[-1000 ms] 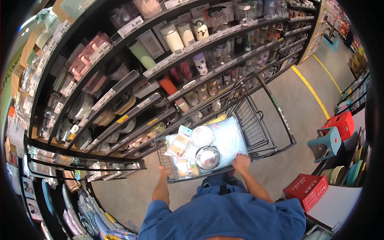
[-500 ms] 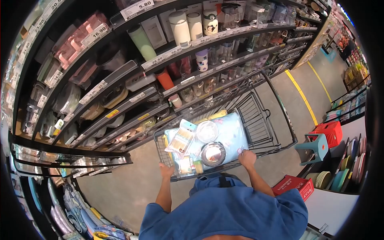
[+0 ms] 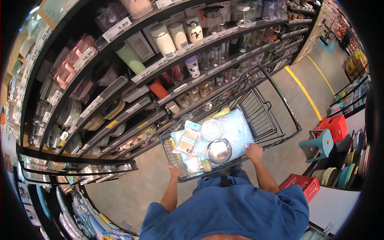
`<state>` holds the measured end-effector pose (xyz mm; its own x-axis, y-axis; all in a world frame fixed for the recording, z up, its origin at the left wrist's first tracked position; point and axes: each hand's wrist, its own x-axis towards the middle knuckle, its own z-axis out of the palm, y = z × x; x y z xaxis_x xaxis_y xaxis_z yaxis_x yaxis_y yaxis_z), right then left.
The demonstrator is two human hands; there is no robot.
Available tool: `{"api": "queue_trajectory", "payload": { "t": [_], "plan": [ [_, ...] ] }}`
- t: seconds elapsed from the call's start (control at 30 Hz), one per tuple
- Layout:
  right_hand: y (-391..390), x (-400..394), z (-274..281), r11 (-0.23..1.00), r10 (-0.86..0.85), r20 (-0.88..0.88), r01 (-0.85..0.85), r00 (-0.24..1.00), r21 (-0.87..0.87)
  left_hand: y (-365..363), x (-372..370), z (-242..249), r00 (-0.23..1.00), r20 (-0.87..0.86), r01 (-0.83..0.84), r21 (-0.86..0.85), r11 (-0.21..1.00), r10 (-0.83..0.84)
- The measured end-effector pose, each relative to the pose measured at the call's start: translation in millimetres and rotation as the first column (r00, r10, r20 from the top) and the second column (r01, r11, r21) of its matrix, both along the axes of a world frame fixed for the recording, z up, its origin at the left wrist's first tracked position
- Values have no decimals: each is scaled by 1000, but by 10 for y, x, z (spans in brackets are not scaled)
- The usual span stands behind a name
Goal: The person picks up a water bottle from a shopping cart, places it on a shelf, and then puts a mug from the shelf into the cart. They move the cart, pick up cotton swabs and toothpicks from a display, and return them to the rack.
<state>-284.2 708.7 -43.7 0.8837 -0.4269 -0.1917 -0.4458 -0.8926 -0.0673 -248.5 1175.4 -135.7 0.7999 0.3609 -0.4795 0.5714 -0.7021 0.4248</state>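
A black wire shopping cart (image 3: 276, 136) stands sideways in front of my body. My left hand (image 3: 175, 172) is closed round its rim at the left corner. Further along the near side, my right hand (image 3: 253, 153) is curled on the rim, beside a light blue soft package (image 3: 239, 132). On and beside that package lie a clear round plastic container (image 3: 212, 129), a round dark-rimmed item (image 3: 219, 151) in shiny wrapping, and a flat clear pack (image 3: 187, 141) with a blue top. Some smaller packs (image 3: 195, 165) sit in the near left corner.
Beyond the cart rise shelves with cream bottles (image 3: 163, 40), a green tumbler (image 3: 130, 58) and pink containers (image 3: 76, 60). To the right are a teal stool (image 3: 318, 144), a red stool (image 3: 334, 127) and a red box (image 3: 301, 186). Yellow lines (image 3: 303, 94) cross the floor.
The shelf goods have shifted left in view, and the cart with both hands appears slightly further right. Both hands have stayed at the same places on the cart.
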Motion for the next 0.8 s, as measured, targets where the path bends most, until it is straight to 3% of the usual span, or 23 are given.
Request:
{"api": "queue_trajectory", "payload": {
  "t": [0.1, 0.17, 0.23, 0.37, 0.57, 0.67, 0.77, 0.8],
  "plan": [
    [-169, 54, 27, 999, 18, 12, -19, 1000, 37, -137, 68, 35, 995, -85, -49, -82, 995, 42],
    [-286, 63, 37, 997, 42, 11, -42, 999, 60, -233, 44, 1, 999, 32, -3, -72, 997, 5],
    [-419, 90, 54, 997, 54, -5, -54, 999, 50, -404, 41, 30, 999, 39, -24, 23, 999, 23],
    [-692, 140, 98, 994, 92, -13, -91, 996, 66, -689, 151, 142, 988, -138, -78, -40, 996, 72],
    [-1119, 151, 172, 991, 106, 3, -106, 994, 81, -974, 190, -68, 977, -206, -29, 87, 996, 46],
    [-1315, 183, 181, 993, 87, -18, -85, 996, 83, -812, 197, -729, 981, -178, 79, 11, 997, -76],
    [-1535, 206, 128, 995, 82, -32, -80, 996, 57, -1445, 184, -24, 976, -211, -29, 112, 993, 52],
    [-1589, 213, 127, 997, 72, -42, -70, 997, 37, -1553, 177, 74, 984, -175, -12, 85, 996, 27]
  ]
}}
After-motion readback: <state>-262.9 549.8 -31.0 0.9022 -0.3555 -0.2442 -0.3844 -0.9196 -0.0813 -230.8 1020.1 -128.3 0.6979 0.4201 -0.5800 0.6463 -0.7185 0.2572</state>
